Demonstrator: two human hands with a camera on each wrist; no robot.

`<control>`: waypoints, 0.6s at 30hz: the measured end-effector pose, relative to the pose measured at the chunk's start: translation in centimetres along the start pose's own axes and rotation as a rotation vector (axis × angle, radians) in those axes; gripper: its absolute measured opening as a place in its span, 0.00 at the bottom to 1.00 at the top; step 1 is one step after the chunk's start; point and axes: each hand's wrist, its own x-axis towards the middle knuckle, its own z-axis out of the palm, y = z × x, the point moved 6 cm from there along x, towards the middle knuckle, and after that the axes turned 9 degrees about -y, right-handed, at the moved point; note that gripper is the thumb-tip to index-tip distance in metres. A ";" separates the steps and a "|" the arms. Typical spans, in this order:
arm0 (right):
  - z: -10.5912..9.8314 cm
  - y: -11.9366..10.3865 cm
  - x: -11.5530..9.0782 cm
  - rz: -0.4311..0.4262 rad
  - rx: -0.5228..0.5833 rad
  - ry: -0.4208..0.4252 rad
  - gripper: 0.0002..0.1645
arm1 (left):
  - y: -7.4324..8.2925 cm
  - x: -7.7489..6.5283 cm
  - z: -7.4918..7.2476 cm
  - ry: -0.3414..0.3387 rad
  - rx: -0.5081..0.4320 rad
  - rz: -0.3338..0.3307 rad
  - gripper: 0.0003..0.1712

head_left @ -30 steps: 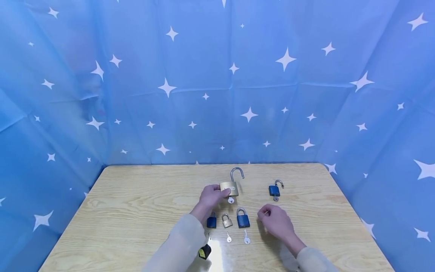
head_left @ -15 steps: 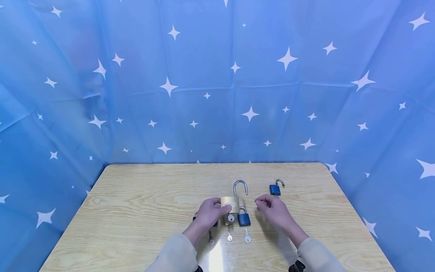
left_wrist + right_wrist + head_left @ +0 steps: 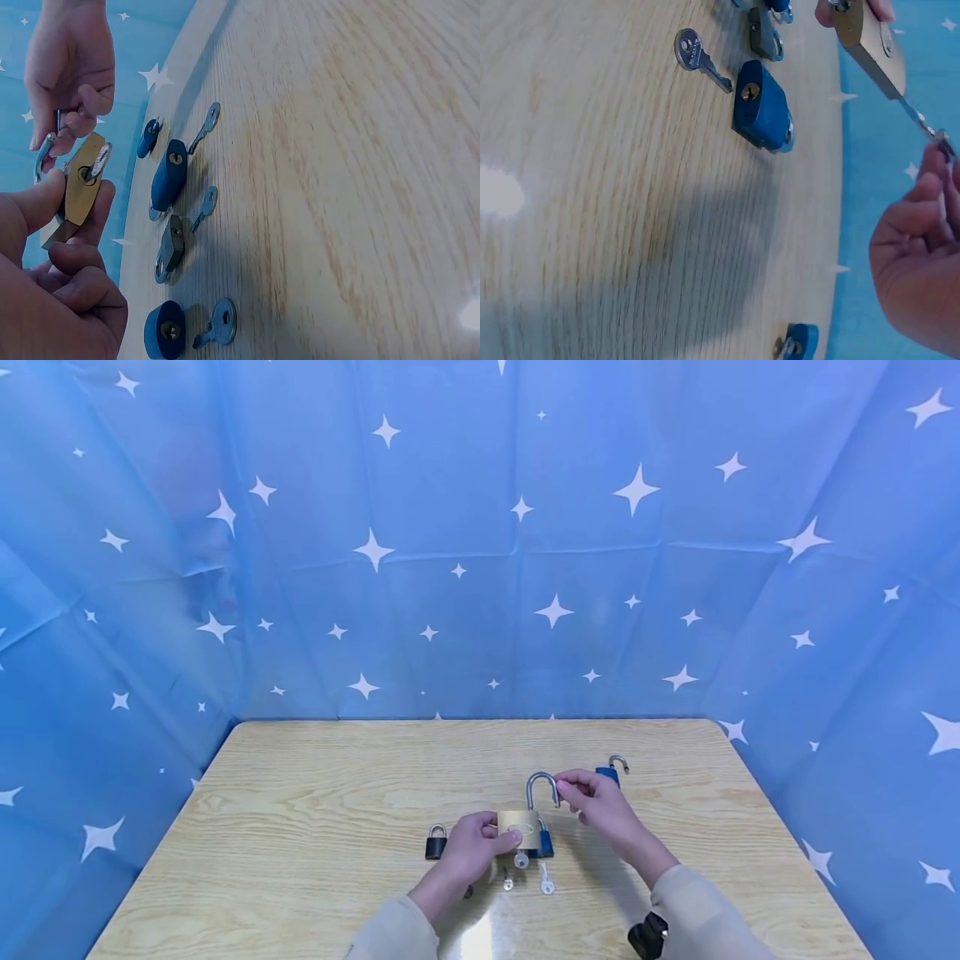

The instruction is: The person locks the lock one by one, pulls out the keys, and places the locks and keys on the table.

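Observation:
A large brass padlock is held up above the table, its steel shackle swung out of the body on one side. My left hand grips the body, thumb across the front. A key sticks out of its keyhole, plain in the left wrist view too. With thumb and fingers, my right hand pinches the free end of the shackle. Right below the brass body, a blue padlock is partly covered. A small brass padlock is hidden in the head view.
On the wooden table a dark padlock lies left of my left hand. A silver key and a smaller key lie nearer me. A blue padlock with raised shackle lies behind my right hand. A starry blue curtain hangs behind.
My left hand has brought the brass padlock nearer and slightly right. My right hand has moved up and left from over the table to take hold of the shackle end.

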 end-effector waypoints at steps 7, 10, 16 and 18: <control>0.8 -0.5 0.0 -0.003 0.119 -0.048 0.26 | 0.2 -0.1 0.4 0.004 0.027 0.016 0.24; 1.3 -0.9 0.1 -0.027 0.127 -0.048 0.27 | 0.4 -0.2 0.6 0.000 0.032 0.032 0.22; 2.7 -2.1 0.7 -0.091 -0.073 0.000 0.22 | 0.5 -0.1 1.0 0.007 0.053 0.060 0.21; 3.2 -2.7 1.0 -0.122 -0.226 0.034 0.19 | 0.5 0.0 1.2 0.012 0.079 0.072 0.18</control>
